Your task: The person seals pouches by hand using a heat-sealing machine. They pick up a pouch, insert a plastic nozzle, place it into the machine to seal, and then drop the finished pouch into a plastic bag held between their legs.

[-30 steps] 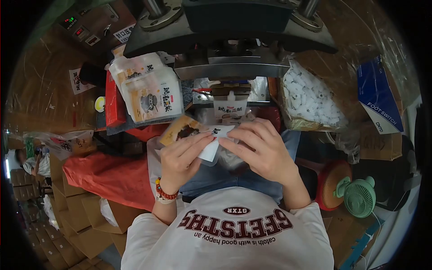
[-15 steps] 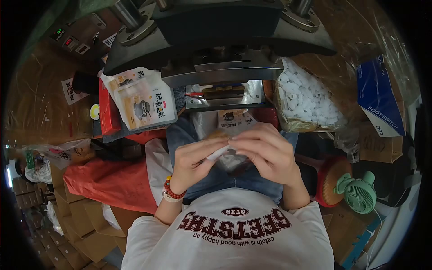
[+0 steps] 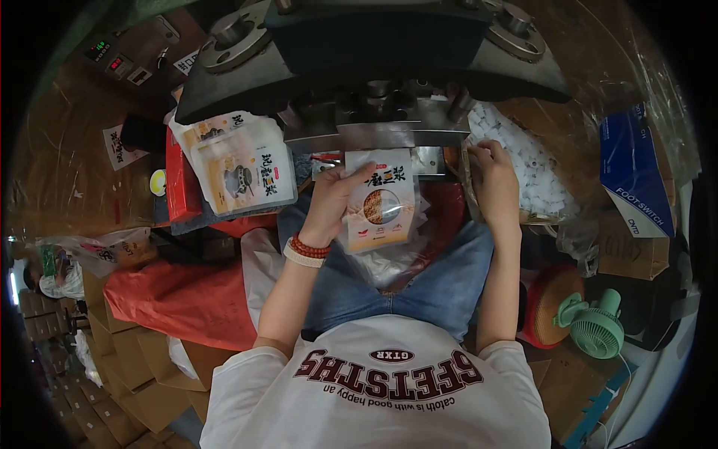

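My left hand (image 3: 329, 202), with red beads and a pale band at the wrist, grips a printed plastic pouch (image 3: 383, 213) by its upper left part. The pouch hangs tilted slightly in front of the press, its top just under the metal bar (image 3: 378, 136). My right hand (image 3: 495, 179) is at the near left edge of a box of small white plastic pieces (image 3: 523, 165). Its fingers are bent and a little apart; no piece shows between them. Below the held pouch, clear plastic (image 3: 385, 267) lies between my legs.
A heavy press (image 3: 374, 45) stands directly ahead. Left of it lies a stack of printed pouches (image 3: 243, 176) beside a red box (image 3: 182, 183). On the right are a blue foot switch box (image 3: 636, 172), a round stool (image 3: 557, 303) and a green fan (image 3: 598, 325).
My hands were together over my lap, handling a small white thing. They have separated: the left now holds a pouch before the press, and the right has moved to the box of white pieces.
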The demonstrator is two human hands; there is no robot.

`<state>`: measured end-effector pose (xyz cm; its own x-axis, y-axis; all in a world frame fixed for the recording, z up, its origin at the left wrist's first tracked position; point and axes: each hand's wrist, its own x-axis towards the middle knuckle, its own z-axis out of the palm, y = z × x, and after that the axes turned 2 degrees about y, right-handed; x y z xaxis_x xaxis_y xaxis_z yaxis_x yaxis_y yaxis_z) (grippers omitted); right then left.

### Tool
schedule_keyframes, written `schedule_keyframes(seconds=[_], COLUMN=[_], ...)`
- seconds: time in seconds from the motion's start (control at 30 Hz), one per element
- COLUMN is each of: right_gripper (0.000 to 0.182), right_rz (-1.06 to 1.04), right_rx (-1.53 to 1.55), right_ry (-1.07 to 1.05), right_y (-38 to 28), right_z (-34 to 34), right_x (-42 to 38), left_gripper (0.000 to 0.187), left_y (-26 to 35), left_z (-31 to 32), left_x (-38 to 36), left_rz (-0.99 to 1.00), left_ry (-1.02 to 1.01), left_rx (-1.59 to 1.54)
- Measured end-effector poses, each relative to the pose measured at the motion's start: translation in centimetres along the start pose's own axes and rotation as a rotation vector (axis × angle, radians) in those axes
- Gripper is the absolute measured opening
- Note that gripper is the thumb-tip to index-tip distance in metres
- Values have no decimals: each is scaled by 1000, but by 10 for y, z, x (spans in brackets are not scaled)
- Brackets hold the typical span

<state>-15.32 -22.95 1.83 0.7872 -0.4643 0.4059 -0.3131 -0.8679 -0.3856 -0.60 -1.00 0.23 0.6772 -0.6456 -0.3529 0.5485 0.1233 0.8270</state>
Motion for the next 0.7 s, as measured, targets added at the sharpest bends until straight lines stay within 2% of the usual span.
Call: schedule_keyframes(seconds=[0.07,0.1,0.17,0.2,0.27,0.3,0.33,0.4,0.43,0.5,0.57,0.63,0.67,0.7], right_gripper=[29,26,24,22,19,17,17,17,17,20,22,25,25,27], right_rz=[-38,-82,-91,-93,-45,4,-2,255,258,180,154,-8,-9,-285], right_rx=[-36,-85,-59,-28,8,42,47,619,619,1273,1460,1235,1232,976], right_ry=[0,12,57,97,163,229,231,258,255,84,-80,-229,-225,-137], right_y=[0,1,2,2,1,0,-7,-29,-42,-75,-109,-120,-119,-118], right_z=[-1,-3,-5,-5,-4,-3,-6,-20,-28,-42,-45,-26,-22,-18], right_x=[-3,0,0,-2,-4,-4,-3,-9,-15,-26,-38,-44,-44,-42], left_gripper=[37,37,52,52,60,51,51,41,37,36,37,39,40,44], left_y=[13,15,15,17,24,10,9,5,3,5,6,12,15,18], left_z=[-2,-10,-37,-47,-68,-99,-108,-118,-102,-80,-59,-36,-26,-19], left_x=[-10,-13,-30,-40,-60,-59,-66,-82,-86,-92,-96,-104,-108,-113], left_rz=[-29,-21,794,791,708,769,770,801,764,808,909,979,1052,1089], left_ry=[-5,-5,518,520,688,493,501,334,420,405,351,284,224,210], left_rx=[276,276,1174,1177,2095,1964,1966,1663,1276,1199,1074,1109,1149,1248])
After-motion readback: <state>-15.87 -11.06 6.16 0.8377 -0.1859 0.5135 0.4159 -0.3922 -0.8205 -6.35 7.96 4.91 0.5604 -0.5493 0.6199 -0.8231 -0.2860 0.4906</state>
